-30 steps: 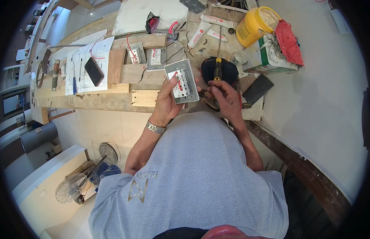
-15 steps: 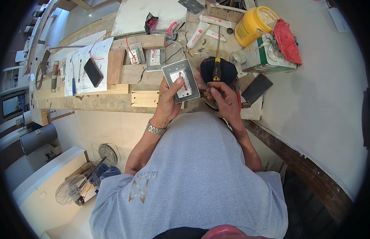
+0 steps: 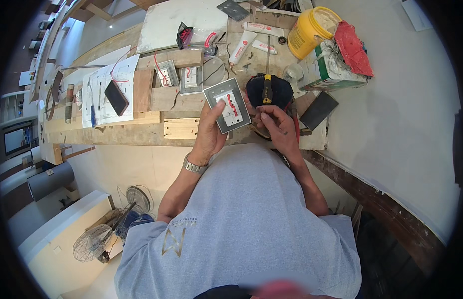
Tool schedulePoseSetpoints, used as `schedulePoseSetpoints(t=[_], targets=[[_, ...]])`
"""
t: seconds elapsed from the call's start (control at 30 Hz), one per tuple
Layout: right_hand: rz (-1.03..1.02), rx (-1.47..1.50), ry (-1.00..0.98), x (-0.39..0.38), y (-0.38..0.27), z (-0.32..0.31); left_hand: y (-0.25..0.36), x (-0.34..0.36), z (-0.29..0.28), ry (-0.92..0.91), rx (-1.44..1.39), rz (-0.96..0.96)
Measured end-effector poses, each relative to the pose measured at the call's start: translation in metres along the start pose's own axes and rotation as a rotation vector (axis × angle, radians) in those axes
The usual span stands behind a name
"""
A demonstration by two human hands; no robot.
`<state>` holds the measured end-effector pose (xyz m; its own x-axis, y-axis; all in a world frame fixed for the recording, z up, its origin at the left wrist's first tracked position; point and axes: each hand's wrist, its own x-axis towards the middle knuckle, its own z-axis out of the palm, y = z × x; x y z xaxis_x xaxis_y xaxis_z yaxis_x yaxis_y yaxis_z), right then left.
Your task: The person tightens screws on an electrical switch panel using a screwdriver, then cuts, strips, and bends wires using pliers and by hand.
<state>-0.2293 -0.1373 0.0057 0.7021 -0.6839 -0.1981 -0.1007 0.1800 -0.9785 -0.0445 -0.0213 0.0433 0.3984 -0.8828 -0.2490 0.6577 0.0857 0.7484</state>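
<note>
My left hand [image 3: 209,130] grips a grey square wall socket plate [image 3: 218,93] by its left edge, thumb on its face. A white module [image 3: 233,113] with a short red wire [image 3: 231,102] across it sits in the plate. To the right, my right hand [image 3: 282,130] is closed, thumb and fingertips pinched together. Whatever they hold is too small to make out. Just beyond those fingers a screwdriver [image 3: 267,90] with a black and yellow handle lies over a dark cloth-like item [image 3: 284,93], its shaft pointing away.
Two similar plates [image 3: 190,79] [image 3: 166,74] with red wires lie on wood pieces. Further left are a phone [image 3: 116,98] and paper drawings [image 3: 94,84]. White tubes [image 3: 242,47], a yellow tub [image 3: 301,42], a green-white box [image 3: 323,74] and a black block [image 3: 319,110] occupy the right side.
The view has shifted slightly. My left hand still holds the plate, nearly unmoved. My right hand has drawn slightly toward me, fingertips still pinched.
</note>
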Motion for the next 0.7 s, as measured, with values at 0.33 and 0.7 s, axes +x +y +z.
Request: schedulePoseSetpoints(t=[0.33,0.7], targets=[[-0.279,-0.131,0.069,0.006,-0.052,0.020,-0.004,-0.003,0.011,-0.034,-0.081,-0.033],[-0.494,-0.453,0.077,0.023,-0.060,0.039,-0.005,-0.003,0.013,0.084,0.175,0.004]])
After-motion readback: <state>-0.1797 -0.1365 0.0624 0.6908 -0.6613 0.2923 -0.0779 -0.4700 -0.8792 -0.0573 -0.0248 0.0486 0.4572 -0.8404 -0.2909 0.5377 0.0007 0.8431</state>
